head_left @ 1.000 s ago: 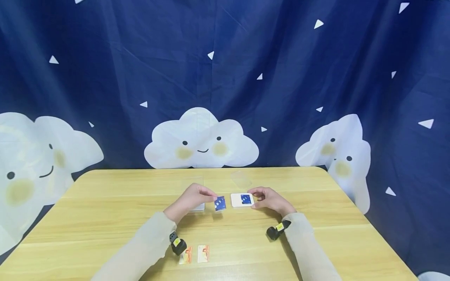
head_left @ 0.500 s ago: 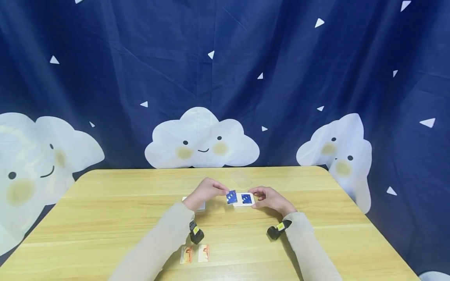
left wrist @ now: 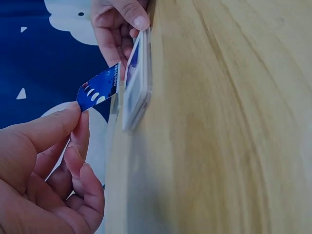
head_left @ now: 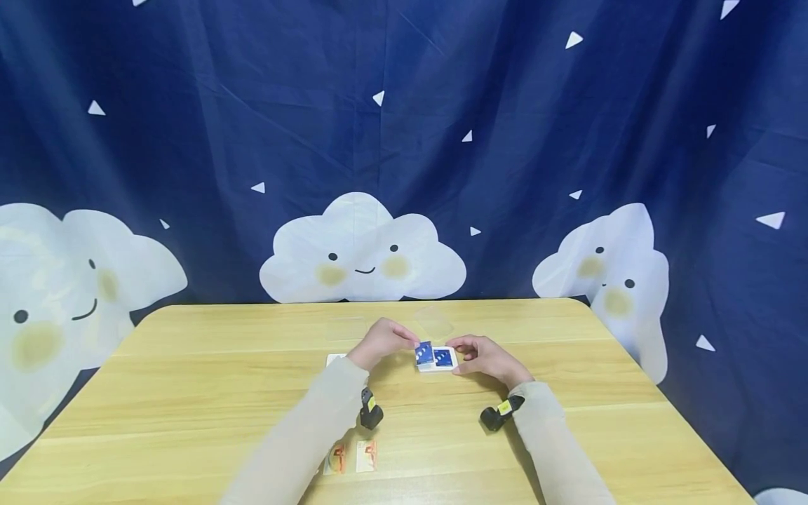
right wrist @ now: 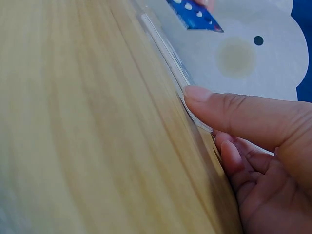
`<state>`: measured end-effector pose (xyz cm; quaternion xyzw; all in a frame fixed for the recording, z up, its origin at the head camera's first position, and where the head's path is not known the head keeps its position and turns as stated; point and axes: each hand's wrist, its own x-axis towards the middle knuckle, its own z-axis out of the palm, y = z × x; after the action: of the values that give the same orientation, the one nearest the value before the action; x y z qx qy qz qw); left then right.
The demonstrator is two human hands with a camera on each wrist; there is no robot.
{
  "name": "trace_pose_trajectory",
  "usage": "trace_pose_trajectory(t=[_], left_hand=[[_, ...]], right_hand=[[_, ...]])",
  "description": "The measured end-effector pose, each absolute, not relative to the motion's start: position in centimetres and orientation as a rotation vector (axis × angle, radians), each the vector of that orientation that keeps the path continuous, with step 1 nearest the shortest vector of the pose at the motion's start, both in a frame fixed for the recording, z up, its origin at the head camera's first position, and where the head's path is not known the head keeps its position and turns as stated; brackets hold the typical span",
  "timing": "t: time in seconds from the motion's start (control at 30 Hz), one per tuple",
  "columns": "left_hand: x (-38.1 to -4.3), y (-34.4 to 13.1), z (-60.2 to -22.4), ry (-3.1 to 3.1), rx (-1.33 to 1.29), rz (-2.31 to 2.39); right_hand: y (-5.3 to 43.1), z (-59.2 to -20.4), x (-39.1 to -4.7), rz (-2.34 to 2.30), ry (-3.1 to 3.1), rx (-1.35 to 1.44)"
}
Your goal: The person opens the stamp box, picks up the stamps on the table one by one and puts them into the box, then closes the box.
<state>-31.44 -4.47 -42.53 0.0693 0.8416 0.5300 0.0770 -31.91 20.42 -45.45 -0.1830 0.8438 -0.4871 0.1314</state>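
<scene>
My left hand pinches a small blue stamp by one corner between thumb and forefinger. Pale moon shapes and a perforated edge show on it. The stamp is held over the left part of a flat white card stack, tilted and raised above it in the left wrist view. On the right half of the stack lies a matching blue stamp. My right hand grips the stack's right end, with the thumb on the near edge and the other fingers at the far side.
Two orange-and-white stamps lie near the table's front, one partly behind the left sleeve. Behind the left wrist a white card peeks out. Clear plastic sheets lie toward the back, before a blue curtain.
My left hand has moved right with the blue stamp, from beside the white card stack to over its left part. The right hand has stayed in place.
</scene>
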Motion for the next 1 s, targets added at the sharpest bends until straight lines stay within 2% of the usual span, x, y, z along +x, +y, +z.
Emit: trace_pose_trajectory(t=[0.2,0.57,0.83,1.0], left_hand=[[-32.0,-4.0,-43.1,2.515,0.172,1.589],[-32.3,-3.9,-43.5,2.570,0.122,1.552],[-32.2,-3.7,-43.8,2.552,0.135,1.596],[-32.2,-3.5,-44.0,2.580,0.141,1.569]], right_hand=[[20.3,-45.4,-31.9,-1.416,2.439,-0.563],[19.5,-42.4,-29.9,-1.415,2.421,-0.555],[20.5,-45.7,-32.1,-1.411,2.450,-0.545],[20.4,-45.3,-31.9,-1.405,2.453,-0.554]])
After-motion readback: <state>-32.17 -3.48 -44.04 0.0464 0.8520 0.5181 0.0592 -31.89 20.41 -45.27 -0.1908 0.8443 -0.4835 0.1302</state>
